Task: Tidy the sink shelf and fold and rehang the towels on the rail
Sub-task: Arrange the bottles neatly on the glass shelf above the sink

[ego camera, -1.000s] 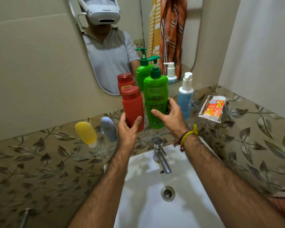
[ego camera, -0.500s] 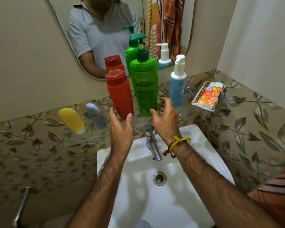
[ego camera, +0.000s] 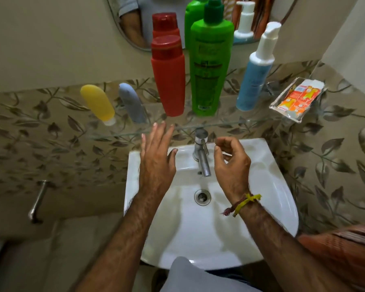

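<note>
On the glass shelf (ego camera: 230,123) above the sink stand, left to right, a yellow tube (ego camera: 97,103), a grey-blue tube (ego camera: 132,102), a red bottle (ego camera: 168,75), a green pump bottle (ego camera: 208,66) and a blue pump bottle (ego camera: 254,74). A wrapped orange soap pack (ego camera: 297,98) lies at the shelf's right end. My left hand (ego camera: 156,159) hovers over the sink with its fingers straight, below the red bottle and holding nothing. My right hand (ego camera: 231,163) hangs beside the tap with its fingers loosely curled and nothing in them. An orange striped towel (ego camera: 343,253) shows at the lower right.
The white sink (ego camera: 278,186) with a steel tap (ego camera: 201,152) lies under both hands. A mirror (ego camera: 135,28) hangs behind the bottles. A steel rail end (ego camera: 37,202) sticks out of the leaf-patterned wall at the left.
Both hands have let go of the red and green bottles and drawn back down over the sink. The view has tilted downward.
</note>
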